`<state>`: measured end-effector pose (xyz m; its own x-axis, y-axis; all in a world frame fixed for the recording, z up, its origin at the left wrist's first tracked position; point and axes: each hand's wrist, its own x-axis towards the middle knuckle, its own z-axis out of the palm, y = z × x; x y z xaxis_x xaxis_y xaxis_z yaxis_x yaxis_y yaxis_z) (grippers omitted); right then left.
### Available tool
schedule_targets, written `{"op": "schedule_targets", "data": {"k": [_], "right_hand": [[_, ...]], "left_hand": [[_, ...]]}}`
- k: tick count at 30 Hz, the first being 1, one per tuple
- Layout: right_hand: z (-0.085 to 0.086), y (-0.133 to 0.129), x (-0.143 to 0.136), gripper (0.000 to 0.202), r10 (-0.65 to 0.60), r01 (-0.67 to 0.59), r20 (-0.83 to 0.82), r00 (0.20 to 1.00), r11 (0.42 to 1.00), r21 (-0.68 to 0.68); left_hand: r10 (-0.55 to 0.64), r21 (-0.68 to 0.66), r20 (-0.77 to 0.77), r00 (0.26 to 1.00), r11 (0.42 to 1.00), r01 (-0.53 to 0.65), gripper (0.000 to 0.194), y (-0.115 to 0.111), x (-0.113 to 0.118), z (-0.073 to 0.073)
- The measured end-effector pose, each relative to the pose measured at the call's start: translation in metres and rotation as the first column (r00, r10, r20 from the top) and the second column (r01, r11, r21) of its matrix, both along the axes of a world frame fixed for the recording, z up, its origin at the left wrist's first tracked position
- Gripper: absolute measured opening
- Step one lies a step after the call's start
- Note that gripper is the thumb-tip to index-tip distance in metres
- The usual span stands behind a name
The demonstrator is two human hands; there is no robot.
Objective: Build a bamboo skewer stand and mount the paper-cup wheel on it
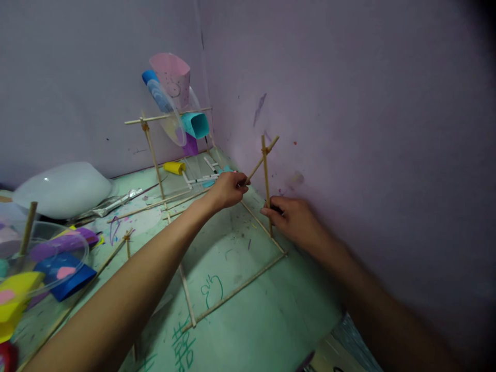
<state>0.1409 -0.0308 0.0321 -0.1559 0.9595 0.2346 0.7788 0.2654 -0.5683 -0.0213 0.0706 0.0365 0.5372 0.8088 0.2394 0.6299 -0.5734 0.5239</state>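
Crossed sticks (265,170) stand upright over right side of stick frame (240,290) on green tabletop (248,341), near purple wall (349,103). My right hand (290,214) pinches upright stick low, fingers nearly closed; my left hand (230,188), fingers curled, grips slanted stick's lower end. Pink cup (172,77) sits beyond.

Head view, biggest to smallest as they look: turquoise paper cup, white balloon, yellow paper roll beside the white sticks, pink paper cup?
1. White balloon
2. Pink paper cup
3. Turquoise paper cup
4. Yellow paper roll
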Motion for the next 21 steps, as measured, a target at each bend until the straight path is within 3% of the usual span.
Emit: {"op": "schedule_targets", "data": {"k": [6,11,16,21], "right_hand": [[-0.002,0.001,0.0,0.019,-0.009,0.009,-0.006,1.0,1.0,-0.003],[-0.004,0.002,0.001,0.02,-0.001,0.001,-0.032,1.0,1.0,0.0],[-0.004,0.002,0.0,0.022,-0.005,0.005,-0.031,1.0,1.0,-0.005],[-0.003,0.001,-0.001,0.023,-0.003,0.002,-0.023,1.0,1.0,-0.018]], "left_hand": [[0.028,0.004,-0.047,0.998,1.0,-0.028,0.021,-0.001,-0.002,0.002],[0.104,0.05,-0.091,0.99,0.994,-0.1,0.037,-0.009,-0.012,0.011],[0.268,0.142,-0.108,0.957,0.957,-0.252,0.031,-0.026,-0.033,0.031],[0.378,0.134,-0.06,0.924,0.92,-0.368,0.023,-0.046,-0.049,0.062]]}}
